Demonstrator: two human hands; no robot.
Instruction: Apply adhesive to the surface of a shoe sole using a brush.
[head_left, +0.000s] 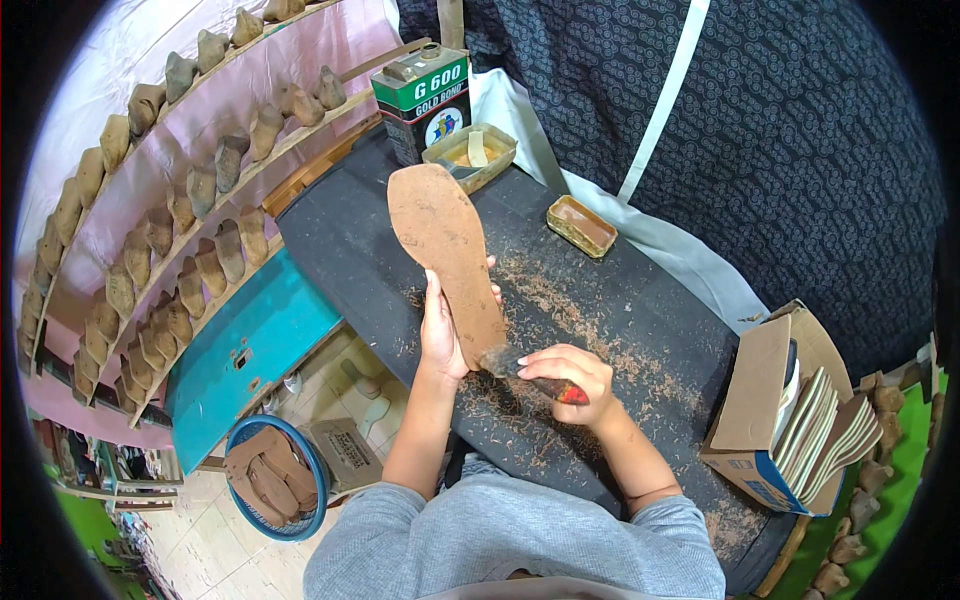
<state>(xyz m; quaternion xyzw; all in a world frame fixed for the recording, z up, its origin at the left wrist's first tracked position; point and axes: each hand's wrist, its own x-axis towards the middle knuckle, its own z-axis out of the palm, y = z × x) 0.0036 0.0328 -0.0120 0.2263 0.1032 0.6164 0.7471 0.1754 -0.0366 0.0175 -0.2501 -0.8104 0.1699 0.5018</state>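
In my left hand is a brown shoe sole, held along its narrow part with the thumb on top and the fingertips showing at the far edge. Its wide toe end points away from me and its heel end towards me. My right hand is closed round a knife, whose dark handle ends in red and yellow. The knife's greyish blade is at the heel end of the sole; it is slightly blurred, and I cannot tell how deep it touches. Curled brown shavings lie around both hands on the black-covered table.
A green and black can, a tray and a small tan box stand on the table's far side. At right leans a cardboard carton of stacked soles. Blue basket with brown soles sits lower left. Shoe lasts fill shelves.
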